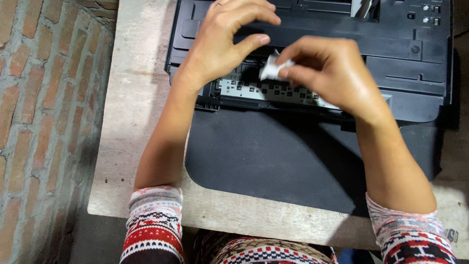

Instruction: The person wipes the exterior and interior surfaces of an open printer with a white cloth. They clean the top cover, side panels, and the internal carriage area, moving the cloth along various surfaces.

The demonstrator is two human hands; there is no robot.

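The small crumpled white wad of tissue or cloth (272, 68) sat pinched between the thumb and fingertips of the right hand (328, 73), held just above the open slot of the wide black plastic printer (415, 58). The pinch looked tight and fine, seemingly so that only the tip of the wad would reach into the narrow gap. The wad's long axis ran roughly left to right, its free end pointing left and slightly down toward the opening, its other end buried in the fingers.

Beneath it lay a pale strip with small dark squares (259, 90), set inside the printer's opening and running along the machine's width. The left hand (221, 41) rested on the printer's body just left of the wad, fingers curled and loosely spread, thumb reaching toward the slot. It gripped nothing that could be seen, and appeared to steady the machine or hold a part clear.

The printer's dark flat front flap (273, 161) was folded down toward the person, covering much of the worn pale wooden bench (132, 122). A red brick wall (44, 98) stood to the left, close beside the bench. Patterned red, white and black knitted sleeves (154, 225) were pushed back from both wrists.
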